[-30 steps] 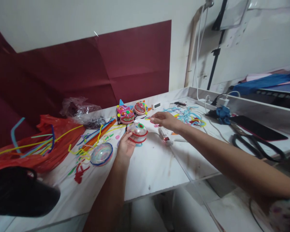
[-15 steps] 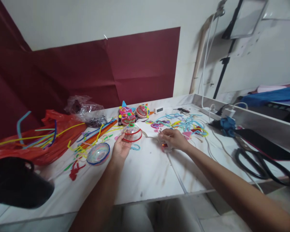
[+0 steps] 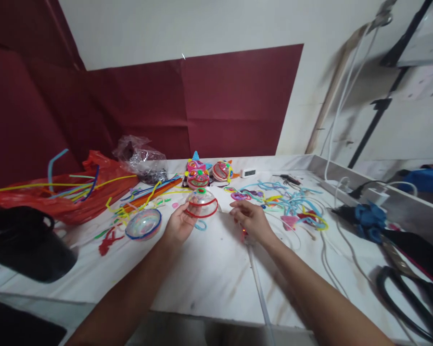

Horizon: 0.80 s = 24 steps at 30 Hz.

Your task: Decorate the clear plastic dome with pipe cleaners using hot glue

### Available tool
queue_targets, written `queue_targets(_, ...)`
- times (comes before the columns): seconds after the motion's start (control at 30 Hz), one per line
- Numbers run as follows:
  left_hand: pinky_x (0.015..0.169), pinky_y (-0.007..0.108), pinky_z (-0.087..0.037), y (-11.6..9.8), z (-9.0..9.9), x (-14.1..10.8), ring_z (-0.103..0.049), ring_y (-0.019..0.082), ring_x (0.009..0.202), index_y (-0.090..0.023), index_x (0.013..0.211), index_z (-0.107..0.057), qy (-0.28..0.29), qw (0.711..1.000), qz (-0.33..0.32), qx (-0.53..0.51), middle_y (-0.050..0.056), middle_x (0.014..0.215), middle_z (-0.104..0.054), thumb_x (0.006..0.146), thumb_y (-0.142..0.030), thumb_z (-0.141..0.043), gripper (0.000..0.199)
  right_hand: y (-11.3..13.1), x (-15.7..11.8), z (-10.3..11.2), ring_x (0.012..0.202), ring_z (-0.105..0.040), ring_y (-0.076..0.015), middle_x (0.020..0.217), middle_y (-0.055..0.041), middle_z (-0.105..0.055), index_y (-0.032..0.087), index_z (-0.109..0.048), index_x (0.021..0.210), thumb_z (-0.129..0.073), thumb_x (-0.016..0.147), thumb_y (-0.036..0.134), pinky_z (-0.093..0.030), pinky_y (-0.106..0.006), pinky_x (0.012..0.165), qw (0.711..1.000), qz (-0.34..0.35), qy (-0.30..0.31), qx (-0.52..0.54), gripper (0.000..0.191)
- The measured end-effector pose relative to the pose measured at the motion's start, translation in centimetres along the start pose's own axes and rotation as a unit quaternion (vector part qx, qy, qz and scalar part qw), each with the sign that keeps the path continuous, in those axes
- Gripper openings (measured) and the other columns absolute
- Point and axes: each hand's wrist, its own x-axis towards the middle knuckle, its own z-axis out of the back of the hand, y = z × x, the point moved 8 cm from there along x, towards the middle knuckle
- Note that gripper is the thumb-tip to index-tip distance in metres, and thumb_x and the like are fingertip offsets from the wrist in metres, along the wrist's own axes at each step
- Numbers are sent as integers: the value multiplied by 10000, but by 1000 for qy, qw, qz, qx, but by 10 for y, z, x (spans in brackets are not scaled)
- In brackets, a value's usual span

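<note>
My left hand [image 3: 180, 222] is closed on the edge of a clear plastic dome [image 3: 201, 203]. The dome has a red fuzzy rim and a green piece on top. My right hand [image 3: 250, 220] is pinched at the head of a pale light stick [image 3: 258, 283], where a small red light glows. The fingers partly hide that head, and the shaft points down towards me past the table's front edge. Left of my left hand lies another clear half-shell [image 3: 143, 224], trimmed in blue, with coloured strands around it. A light-blue pipe cleaner loop [image 3: 200, 225] rests below the dome.
Two decorated ball figures [image 3: 197, 177] stand at the back beside a small white digital display [image 3: 248, 173]. Coloured pipe cleaners [image 3: 288, 192] are scattered to the right. A red plastic bag [image 3: 94, 168] and a black container [image 3: 29, 247] are at left, large scissors [image 3: 407, 298] at right.
The camera view has swung left, so the scene sits further right. My right hand and the light stick have come closer to the dome. My left hand keeps its hold on the dome.
</note>
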Motion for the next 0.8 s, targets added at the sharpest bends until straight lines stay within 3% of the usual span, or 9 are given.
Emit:
queue_targets(0.13,764,272,-686,10,-3,-4,-798,169,665,-95,1542,-654,25,1000,8,12,78,904,-870,1080,0,-441,518,-5,-20,-21,491,-686,-179,774,-37,-788,172,-655,1135,-839,807,258,-367,-217,361,983,-150,21,101,386)
queue_targets(0.27,728,263,-682,18,-4,-6,-790,175,637,-106,1414,-735,44,998,17,43,42,752,-820,1052,23,-446,481,-3,-33,-30,515,-729,-175,841,-86,-812,108,-611,1281,-876,875,207,-399,-200,348,958,-227,22,174,495)
queue_targets(0.57,739,257,-674,26,1,-1,-816,187,715,-126,977,-801,87,991,24,102,74,790,-839,975,39,-563,290,-33,-24,-31,603,-777,-212,807,-38,-796,121,-593,1365,-964,756,169,-464,-199,357,956,-193,-18,222,715)
queue_targets(0.7,824,282,-681,29,6,6,-826,191,786,-151,915,-796,107,985,16,134,69,865,-864,931,26,-629,244,-30,-25,-32,651,-777,-247,669,40,-702,137,-554,1417,-996,641,176,-485,-203,367,963,-170,-22,209,894)
queue_targets(0.8,935,329,-686,31,6,7,-848,226,897,-178,900,-803,123,980,3,156,65,913,-875,901,14,-668,235,-21,-27,-32,669,-756,-243,674,59,-673,186,-567,1403,-1028,561,204,-516,-214,384,964,-160,-20,211,961)
